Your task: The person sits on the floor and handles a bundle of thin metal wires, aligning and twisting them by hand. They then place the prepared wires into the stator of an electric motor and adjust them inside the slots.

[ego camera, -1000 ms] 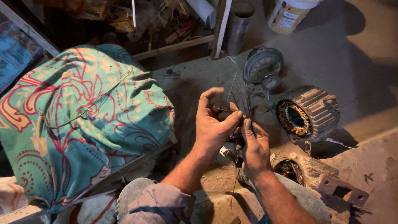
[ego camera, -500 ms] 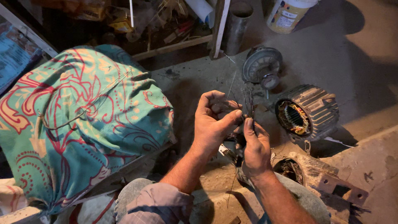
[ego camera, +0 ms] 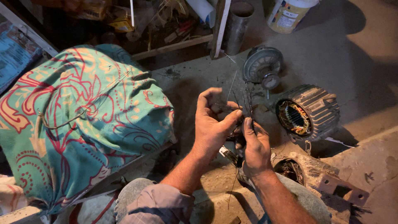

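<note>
Two hands pinch thin wires
Left hand (ego camera: pixel 213 124) and right hand (ego camera: pixel 255 145) hold wires (ego camera: pixel 247 101) pointing up; white bucket (ego camera: pixel 289 14) behind

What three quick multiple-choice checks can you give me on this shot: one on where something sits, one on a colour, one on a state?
1. Where does the ribbed motor housing lie relative to the hands?
A. To their right
B. On the patterned cloth
C. Behind the bucket

2. What is the main colour of the patterned cloth?
A. Plain black
B. Teal with red swirls
C. Bright yellow

3. What are the left hand and right hand doing?
A. Resting flat on the floor
B. Both closed on a bundle of thin wires
C. Lifting the bucket

Answers:
1 A, the housing lies on the floor to the right of the hands.
2 B, teal ground, red pattern.
3 B, the strands stick up between the fingers.
</note>
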### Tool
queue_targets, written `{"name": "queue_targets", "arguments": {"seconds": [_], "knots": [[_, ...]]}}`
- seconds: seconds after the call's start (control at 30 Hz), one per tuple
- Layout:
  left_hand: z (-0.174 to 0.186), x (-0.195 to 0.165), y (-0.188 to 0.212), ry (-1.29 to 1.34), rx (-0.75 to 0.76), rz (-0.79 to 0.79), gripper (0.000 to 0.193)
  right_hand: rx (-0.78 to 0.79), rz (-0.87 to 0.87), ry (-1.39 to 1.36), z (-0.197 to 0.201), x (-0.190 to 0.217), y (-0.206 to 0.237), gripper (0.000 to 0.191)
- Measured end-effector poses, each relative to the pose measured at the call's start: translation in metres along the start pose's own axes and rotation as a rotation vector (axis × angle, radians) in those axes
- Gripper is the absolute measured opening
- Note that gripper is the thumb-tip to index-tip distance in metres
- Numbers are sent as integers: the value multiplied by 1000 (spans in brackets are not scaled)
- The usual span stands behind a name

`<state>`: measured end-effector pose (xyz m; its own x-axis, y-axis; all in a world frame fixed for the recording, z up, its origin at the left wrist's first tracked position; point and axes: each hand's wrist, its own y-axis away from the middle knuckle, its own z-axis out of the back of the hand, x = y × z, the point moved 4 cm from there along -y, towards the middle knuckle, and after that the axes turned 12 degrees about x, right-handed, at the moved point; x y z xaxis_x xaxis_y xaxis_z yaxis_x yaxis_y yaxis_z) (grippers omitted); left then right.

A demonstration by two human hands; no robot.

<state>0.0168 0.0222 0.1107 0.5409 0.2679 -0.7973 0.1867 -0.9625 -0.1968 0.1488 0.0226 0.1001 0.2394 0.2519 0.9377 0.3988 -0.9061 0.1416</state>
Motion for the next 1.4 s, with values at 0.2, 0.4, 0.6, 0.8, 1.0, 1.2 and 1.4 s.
{"name": "queue_targets", "arguments": {"seconds": [0.2,0.4,0.6,0.8,1.0,1.2,1.4], "knots": [[-3,-5,0,45,100,13,67,49,46,25,-10,12,1,41],[2,1,-2,40,36,30,62,-13,-18,28,-3,4,1,38],[4,9,-3,114,14,60,56,-18,-12,31,1,2,0,37],[4,12,-3,176,30,37,47,-27,-9,48,-2,4,0,36],[2,3,-1,13,39,-10,62,18,-3,58,-7,8,1,39],[-2,1,-1,110,91,-20,70,-4,-19,28,-3,4,0,40],[0,5,0,122,77,-20,79,36,92,55,-7,8,-3,40]]}}
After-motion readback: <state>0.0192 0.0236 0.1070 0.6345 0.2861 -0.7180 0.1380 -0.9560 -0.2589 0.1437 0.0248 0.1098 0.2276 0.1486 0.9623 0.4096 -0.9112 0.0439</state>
